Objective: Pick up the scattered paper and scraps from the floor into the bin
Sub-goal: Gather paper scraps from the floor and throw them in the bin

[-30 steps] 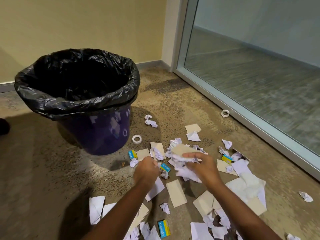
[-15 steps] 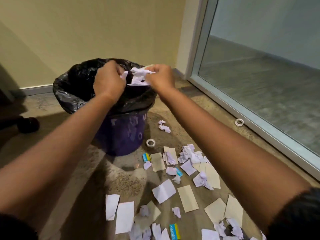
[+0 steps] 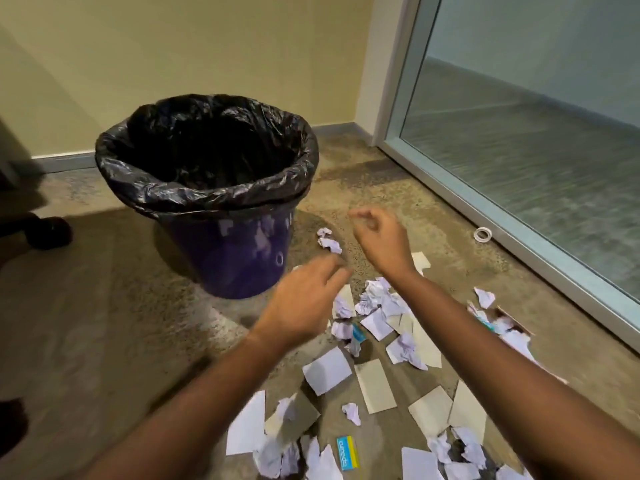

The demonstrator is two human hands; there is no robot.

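Observation:
A purple bin [image 3: 239, 258] lined with a black bag [image 3: 207, 188] stands on the floor at centre left. Scattered white sheets, beige cards and crumpled paper scraps [image 3: 377, 306] lie to its right and in front of it. My left hand [image 3: 304, 306] hovers low to the right of the bin, fingers loosely bent, holding nothing. My right hand [image 3: 377, 237] hangs a little higher and farther right, fingers loosely curled and empty. Two crumpled scraps [image 3: 329, 240] lie just left of it. A small blue and yellow box [image 3: 346, 452] lies near the bottom edge.
A tape roll [image 3: 483, 234] lies by the glass partition frame [image 3: 519, 244] on the right. A yellow wall closes the back. A dark chair castor [image 3: 48, 232] sits at the left edge. Bare carpet [image 3: 104, 306] spreads left of the bin.
Both hands lifted a bunch of paper from the floor to over the bin, released it, and have now dropped back down to the right of the bin, empty.

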